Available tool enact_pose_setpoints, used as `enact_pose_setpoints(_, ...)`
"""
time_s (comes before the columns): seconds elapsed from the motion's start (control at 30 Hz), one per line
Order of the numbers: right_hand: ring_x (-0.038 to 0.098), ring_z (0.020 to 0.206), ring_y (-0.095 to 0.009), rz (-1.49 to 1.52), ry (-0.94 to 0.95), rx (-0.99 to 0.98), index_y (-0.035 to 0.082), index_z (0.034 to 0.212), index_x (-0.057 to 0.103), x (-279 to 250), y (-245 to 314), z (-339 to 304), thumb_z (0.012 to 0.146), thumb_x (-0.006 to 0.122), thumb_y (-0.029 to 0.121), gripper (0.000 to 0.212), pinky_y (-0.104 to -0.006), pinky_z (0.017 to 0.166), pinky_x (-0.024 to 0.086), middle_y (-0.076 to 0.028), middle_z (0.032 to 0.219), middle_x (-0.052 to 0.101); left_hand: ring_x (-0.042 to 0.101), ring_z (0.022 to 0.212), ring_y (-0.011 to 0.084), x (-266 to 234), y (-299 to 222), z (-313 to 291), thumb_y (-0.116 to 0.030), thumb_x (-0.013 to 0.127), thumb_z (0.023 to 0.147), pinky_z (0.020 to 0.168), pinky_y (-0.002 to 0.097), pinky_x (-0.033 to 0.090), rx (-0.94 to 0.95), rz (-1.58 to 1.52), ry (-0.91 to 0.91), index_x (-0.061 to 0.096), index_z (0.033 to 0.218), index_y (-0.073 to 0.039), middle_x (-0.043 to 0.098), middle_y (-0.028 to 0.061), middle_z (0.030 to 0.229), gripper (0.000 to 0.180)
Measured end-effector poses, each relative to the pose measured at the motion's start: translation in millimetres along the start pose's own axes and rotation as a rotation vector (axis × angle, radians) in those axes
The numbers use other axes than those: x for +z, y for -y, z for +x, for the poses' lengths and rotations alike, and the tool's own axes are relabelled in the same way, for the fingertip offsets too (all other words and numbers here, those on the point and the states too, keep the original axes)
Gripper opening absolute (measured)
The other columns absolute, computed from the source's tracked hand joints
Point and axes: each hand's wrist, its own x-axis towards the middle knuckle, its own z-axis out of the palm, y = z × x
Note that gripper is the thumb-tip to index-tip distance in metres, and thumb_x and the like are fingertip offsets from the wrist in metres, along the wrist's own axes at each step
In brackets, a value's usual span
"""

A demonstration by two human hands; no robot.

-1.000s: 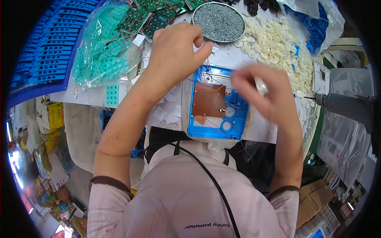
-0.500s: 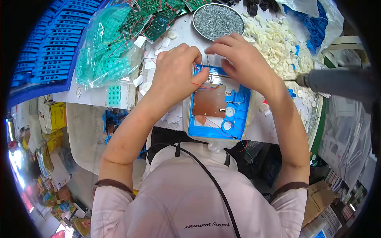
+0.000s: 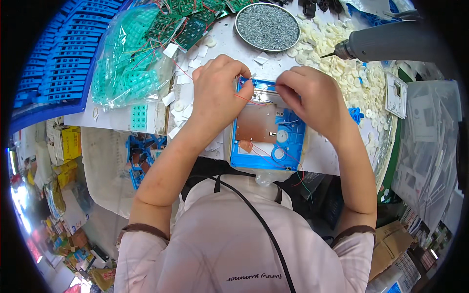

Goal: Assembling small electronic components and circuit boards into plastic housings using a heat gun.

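Note:
A blue plastic casing (image 3: 264,161) lies in front of me with a brown circuit board (image 3: 256,124) inside it. At its far left corner my left hand (image 3: 221,90) is closed, thumb and forefinger pinched together. A small pale tip shows by these fingers; what they grip is mostly hidden. Red wires (image 3: 254,102) run from beneath the left thumb toward the board. Above the casing's far right part, my right hand (image 3: 312,95) pinches a thin dark wire (image 3: 266,88), which curves over a silvery strip (image 3: 267,94) at the casing's far end.
Beyond stands a round dish of small screws (image 3: 268,28), beside a heap of cream plastic discs (image 3: 342,46). An electric screwdriver (image 3: 371,45) hangs at the right. Left are bagged green keypads (image 3: 132,63), wired circuit boards (image 3: 193,31) and stacked blue parts (image 3: 63,49).
My right hand has come down and nearer, bringing the wire low over the casing. My left hand has barely moved. The screwdriver has swung farther away and to the left.

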Motion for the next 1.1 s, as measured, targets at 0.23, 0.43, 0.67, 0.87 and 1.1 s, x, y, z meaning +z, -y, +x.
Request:
enact_pose_setpoints(0.23, 0.065, 0.071, -0.028, -0.282, 0.128, 0.055, 0.009, 0.067, 0.065, 4, 28, -16, 0.073, 0.071, 0.016, 0.010, -0.0416, 0.064, 0.050, -0.008, 0.070, 0.064, 0.060, 0.092, 0.0226, -4, -7, 1, -0.014, 0.073, 0.078, 0.091, 0.0419, 0.036, 0.283, -0.080, 0.026, 0.069, 0.088, -0.014, 0.066, 0.0012, 0.090, 0.011)
enact_pose_setpoints(0.43, 0.065, 0.072, -0.026, -0.207, 0.263, 0.083, 0.011, 0.073, 0.069, 2, 38, -25, 0.076, 0.070, 0.017, 0.008, -0.0408, 0.066, 0.050, -0.006, 0.069, 0.064, 0.062, 0.088, 0.0236, -11, -7, 28, -0.014, 0.072, 0.083, 0.091, 0.0405, 0.041, 0.253, -0.265, 0.424, 0.070, 0.089, -0.011, 0.069, 0.0029, 0.086, 0.007)
enact_pose_setpoints(0.67, 0.059, 0.078, -0.026, -0.099, 0.080, 0.127, 0.006, 0.088, 0.071, -4, 40, -50, 0.077, 0.074, 0.006, 0.012, -0.0392, 0.065, 0.049, -0.007, 0.084, 0.060, 0.062, 0.087, 0.0243, -11, -15, 49, -0.016, 0.071, 0.084, 0.091, 0.0414, 0.042, 0.378, -0.154, 0.654, 0.069, 0.087, -0.010, 0.067, 0.0029, 0.083, 0.007)
enact_pose_setpoints(0.87, 0.055, 0.075, -0.027, -0.068, -0.042, 0.175, 0.005, 0.084, 0.067, 6, 45, -62, 0.073, 0.074, 0.006, 0.013, -0.0377, 0.062, 0.047, -0.008, 0.081, 0.054, 0.060, 0.090, 0.0233, 1, -21, 49, -0.017, 0.072, 0.083, 0.090, 0.0416, 0.042, 0.565, -0.001, 0.631, 0.067, 0.082, -0.010, 0.064, 0.0031, 0.083, 0.009)
enact_pose_setpoints(1.1, 0.055, 0.073, -0.027, -0.051, -0.038, 0.159, 0.005, 0.085, 0.067, 4, 46, -62, 0.072, 0.075, 0.006, 0.015, -0.0383, 0.060, 0.046, -0.008, 0.079, 0.054, 0.060, 0.091, 0.0225, 6, -27, 45, -0.017, 0.073, 0.081, 0.089, 0.0408, 0.042, 0.618, 0.048, 0.607, 0.067, 0.083, -0.010, 0.064, 0.0025, 0.084, 0.010)
